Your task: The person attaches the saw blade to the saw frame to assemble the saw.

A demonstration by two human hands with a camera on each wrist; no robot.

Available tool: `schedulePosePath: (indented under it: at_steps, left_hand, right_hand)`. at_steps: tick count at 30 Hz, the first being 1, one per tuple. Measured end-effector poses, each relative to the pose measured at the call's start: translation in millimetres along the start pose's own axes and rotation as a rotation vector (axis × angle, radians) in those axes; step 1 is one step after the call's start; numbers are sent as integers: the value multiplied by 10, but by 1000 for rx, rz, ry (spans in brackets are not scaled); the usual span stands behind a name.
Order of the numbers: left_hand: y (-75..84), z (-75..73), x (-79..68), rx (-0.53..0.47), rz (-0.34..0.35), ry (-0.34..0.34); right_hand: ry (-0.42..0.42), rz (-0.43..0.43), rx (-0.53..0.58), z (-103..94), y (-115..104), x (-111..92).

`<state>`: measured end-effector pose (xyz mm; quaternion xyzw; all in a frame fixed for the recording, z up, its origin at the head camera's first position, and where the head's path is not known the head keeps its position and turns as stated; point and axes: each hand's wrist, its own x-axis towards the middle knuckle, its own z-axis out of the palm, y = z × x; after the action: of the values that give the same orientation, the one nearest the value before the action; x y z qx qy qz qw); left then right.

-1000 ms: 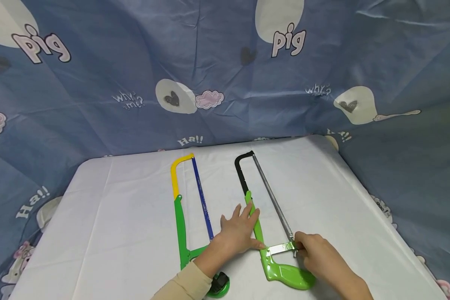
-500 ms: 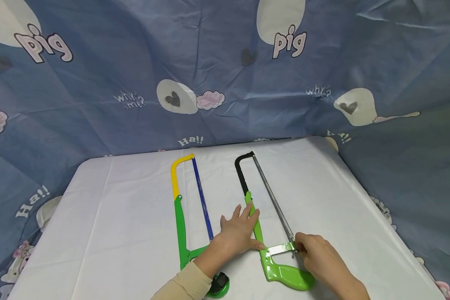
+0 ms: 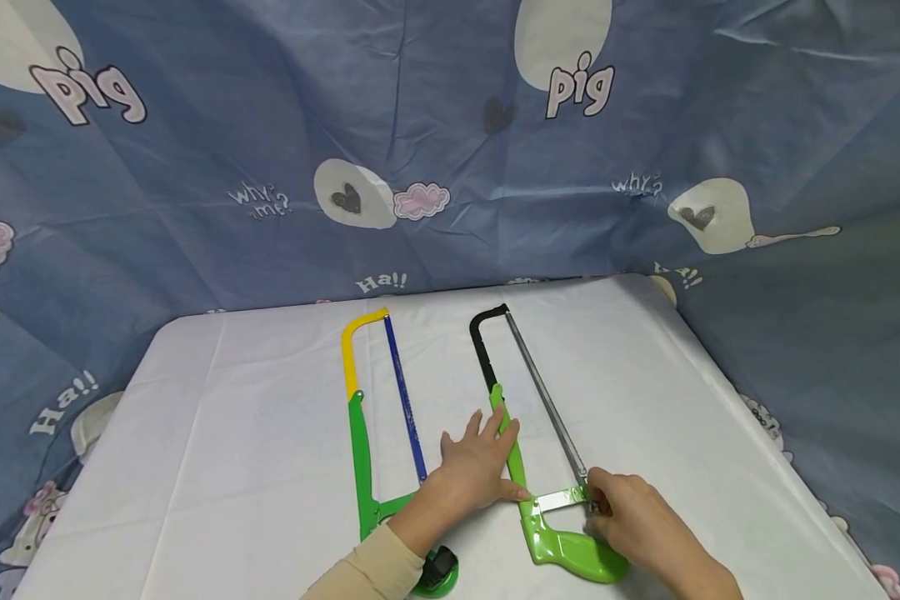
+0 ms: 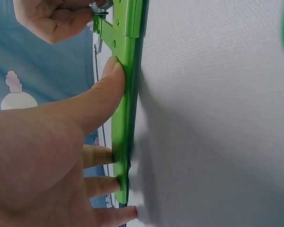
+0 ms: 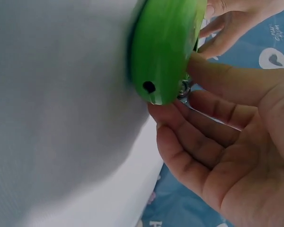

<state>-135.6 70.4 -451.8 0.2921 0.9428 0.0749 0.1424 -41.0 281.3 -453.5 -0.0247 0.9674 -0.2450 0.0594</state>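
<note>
A hacksaw (image 3: 517,468) with a light-green frame, black front bow and grey blade (image 3: 542,390) lies on the white-covered table. My left hand (image 3: 471,467) presses on its frame with spread fingers; the thumb rests near the crosspiece, as the left wrist view also shows. At the blade's handle end, my right hand (image 3: 637,518) pinches the metal wing nut (image 5: 183,90) with thumb and curled fingers. Those fingers partly hide the wing nut. Beside the right hand is the hacksaw's green handle (image 5: 163,52).
A second hacksaw (image 3: 362,458), with green and yellow frame and blue blade (image 3: 405,396), lies to the left, partly under my left forearm. A black object (image 3: 440,567) sits by its handle. Blue printed cloth (image 3: 450,142) hangs behind the table (image 3: 270,400).
My right hand's fingers shift slightly at the wing nut, changing their hold and covering more of it. My left hand and both hacksaws stay nearly where they were.
</note>
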Motion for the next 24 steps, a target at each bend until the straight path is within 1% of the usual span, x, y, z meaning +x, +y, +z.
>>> schedulePosePath:
  at_steps: [4, 9, 13, 20, 22, 24]
  left_hand:
    - [-1, 8, 4, 2, 0, 6]
    - [-2, 16, 6, -2, 2, 6]
    - [2, 11, 5, 1, 0, 2]
    - [1, 16, 2, 16, 1, 9]
    - [2, 17, 2, 22, 0, 9]
    - [1, 16, 5, 24, -1, 6]
  right_hand:
    - [-11, 3, 37, 4, 11, 3]
    - [-27, -27, 104, -3, 71, 4]
    - [-62, -25, 236, 2, 173, 17]
    - [-201, 9, 627, 11, 366, 31]
    - [-217, 14, 674, 7, 383, 39]
    - [-212, 14, 665, 8, 390, 46]
